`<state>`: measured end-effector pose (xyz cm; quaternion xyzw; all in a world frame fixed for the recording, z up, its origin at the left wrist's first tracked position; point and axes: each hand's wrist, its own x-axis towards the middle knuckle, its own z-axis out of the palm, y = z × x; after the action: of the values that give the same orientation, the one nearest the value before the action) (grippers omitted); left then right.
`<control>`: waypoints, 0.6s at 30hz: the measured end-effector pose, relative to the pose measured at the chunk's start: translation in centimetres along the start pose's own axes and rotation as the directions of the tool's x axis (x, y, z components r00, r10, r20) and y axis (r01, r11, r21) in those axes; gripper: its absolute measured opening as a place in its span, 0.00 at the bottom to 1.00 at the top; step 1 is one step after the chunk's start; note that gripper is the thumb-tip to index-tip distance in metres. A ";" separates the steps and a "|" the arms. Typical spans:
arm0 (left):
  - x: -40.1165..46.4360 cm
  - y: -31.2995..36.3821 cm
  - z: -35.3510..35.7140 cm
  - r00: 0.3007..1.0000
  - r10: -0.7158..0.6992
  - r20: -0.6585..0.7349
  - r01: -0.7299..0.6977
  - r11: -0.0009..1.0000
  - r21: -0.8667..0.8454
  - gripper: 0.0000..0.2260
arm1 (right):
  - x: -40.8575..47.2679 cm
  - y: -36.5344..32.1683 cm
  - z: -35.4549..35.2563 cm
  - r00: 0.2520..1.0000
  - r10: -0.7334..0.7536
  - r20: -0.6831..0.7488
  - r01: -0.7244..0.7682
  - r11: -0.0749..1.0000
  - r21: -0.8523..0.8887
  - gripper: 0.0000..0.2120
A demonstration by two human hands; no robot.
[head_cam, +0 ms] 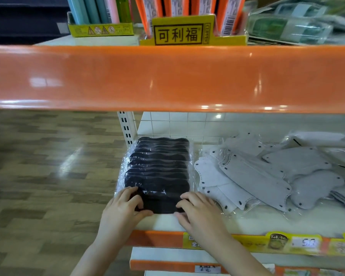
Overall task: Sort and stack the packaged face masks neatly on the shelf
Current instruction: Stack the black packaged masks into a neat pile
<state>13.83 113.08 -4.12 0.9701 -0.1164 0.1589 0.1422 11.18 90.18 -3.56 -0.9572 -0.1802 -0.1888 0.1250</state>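
Observation:
A row of black face masks in clear wrappers (157,168) lies overlapped at the left end of the white shelf (287,220). My left hand (123,208) holds the near left corner of the front black pack, thumb along its front edge. My right hand (197,212) holds the near right corner the same way, fingers on top. To the right, grey and white packaged masks (257,176) lie in a loose, fanned heap.
An orange shelf edge (167,78) of the shelf above crosses the view, carrying a yellow display box (179,33) and other goods. Price labels (305,243) run along the front rail. Wood-patterned floor (38,166) lies to the left.

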 end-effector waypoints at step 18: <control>3.7 0.3 1.9 0.947 -0.095 0.308 0.034 0.980 0.198 0.37 | 4.7 -0.9 3.0 0.955 0.191 0.225 -0.167 0.979 -0.121 0.27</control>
<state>17.65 111.53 -4.51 0.9953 -0.0900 0.0072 0.0337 15.87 93.37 -4.16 -0.9903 -0.0966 -0.0707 0.0709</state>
